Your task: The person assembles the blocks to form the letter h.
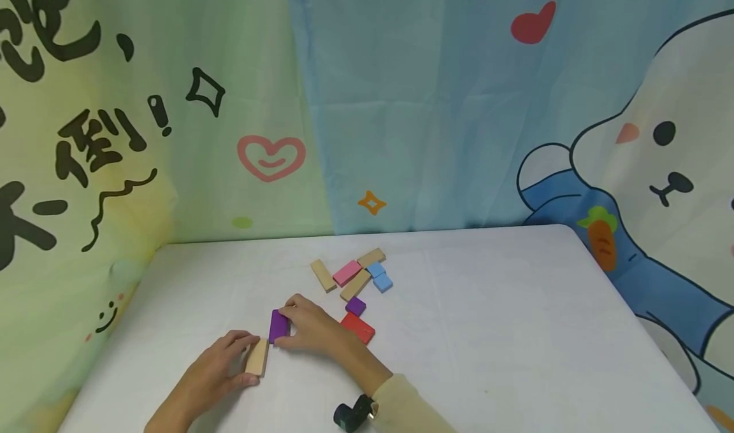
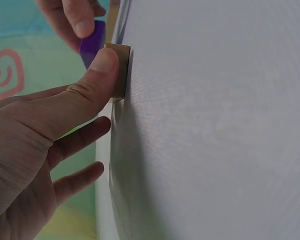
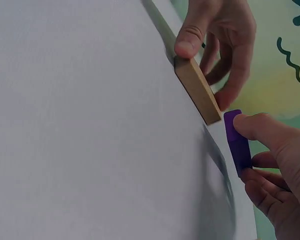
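My left hand (image 1: 213, 372) pinches a plain wooden block (image 1: 257, 357) by its two ends, thumb at the near end. Just beyond it, my right hand (image 1: 312, 325) pinches a purple block (image 1: 278, 326) between thumb and fingers. In the right wrist view the wooden block (image 3: 197, 90) and the purple block (image 3: 237, 142) stand close, end toward end, with a narrow gap. From the left wrist view, the thumb covers part of the wooden block (image 2: 122, 70), and the purple block (image 2: 92, 44) shows behind it.
Right of my right hand lie a red block (image 1: 358, 327) and a small purple block (image 1: 355, 305). Farther back are a pink block (image 1: 347, 272), two small blue blocks (image 1: 382, 283) and several wooden blocks (image 1: 323, 276). A printed curtain (image 1: 401, 102) hangs behind the white table (image 1: 516, 331).
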Motion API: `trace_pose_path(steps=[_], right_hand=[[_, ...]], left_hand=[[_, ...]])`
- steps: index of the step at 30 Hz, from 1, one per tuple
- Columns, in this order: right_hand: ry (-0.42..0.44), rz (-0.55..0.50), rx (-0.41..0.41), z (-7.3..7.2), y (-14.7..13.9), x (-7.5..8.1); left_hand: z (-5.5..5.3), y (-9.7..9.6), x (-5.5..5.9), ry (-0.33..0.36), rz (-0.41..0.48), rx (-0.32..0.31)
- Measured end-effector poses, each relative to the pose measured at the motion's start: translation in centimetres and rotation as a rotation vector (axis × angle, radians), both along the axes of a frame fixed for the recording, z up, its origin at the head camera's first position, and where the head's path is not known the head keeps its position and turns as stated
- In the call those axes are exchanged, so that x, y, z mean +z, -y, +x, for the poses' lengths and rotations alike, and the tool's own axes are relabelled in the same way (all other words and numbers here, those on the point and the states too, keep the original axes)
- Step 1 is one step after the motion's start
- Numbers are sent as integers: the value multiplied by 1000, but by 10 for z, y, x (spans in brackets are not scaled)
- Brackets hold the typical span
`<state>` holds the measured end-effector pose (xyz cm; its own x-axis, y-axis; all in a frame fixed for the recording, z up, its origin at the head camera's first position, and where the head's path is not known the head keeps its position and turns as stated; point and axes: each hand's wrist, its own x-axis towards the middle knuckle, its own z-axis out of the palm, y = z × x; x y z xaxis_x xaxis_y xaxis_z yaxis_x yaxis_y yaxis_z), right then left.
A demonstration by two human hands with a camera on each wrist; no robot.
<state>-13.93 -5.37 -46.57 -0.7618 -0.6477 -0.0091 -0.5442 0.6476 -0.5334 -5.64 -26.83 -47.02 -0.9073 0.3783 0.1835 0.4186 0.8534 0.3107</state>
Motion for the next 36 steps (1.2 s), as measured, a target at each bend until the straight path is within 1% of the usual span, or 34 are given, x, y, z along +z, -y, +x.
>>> trace_pose_path(steps=[3, 5, 7, 13, 17, 24, 27, 31, 34, 36], right_hand=[[-11, -4, 17, 0, 7, -1], [-23, -7, 15, 0, 10, -2], [-34, -9, 2, 0, 12, -1], [-80, -4, -24, 1, 21, -1], [-84, -6, -27, 2, 25, -2], [-108, -2, -47, 2, 28, -2], [-126, 8, -59, 2, 30, -3], [-146, 32, -51, 1, 33, -6], [-157, 40, -38, 0, 34, -8], [-156, 44, -33, 0, 35, -9]], left_hand=[[-1, 0, -1, -23, 4, -16], [-1, 0, -1, -39, 10, -29], [-2, -1, -1, -42, 12, -32], [-2, 0, -1, 14, 34, -12], [-2, 1, -2, 57, 61, -10], [-3, 2, -4, 52, 63, -20], [-3, 0, -3, 82, 66, -4], [-3, 0, -2, 125, 58, 28], [-2, -1, -2, 117, 49, 42], [-1, -1, -4, 93, 47, 40]])
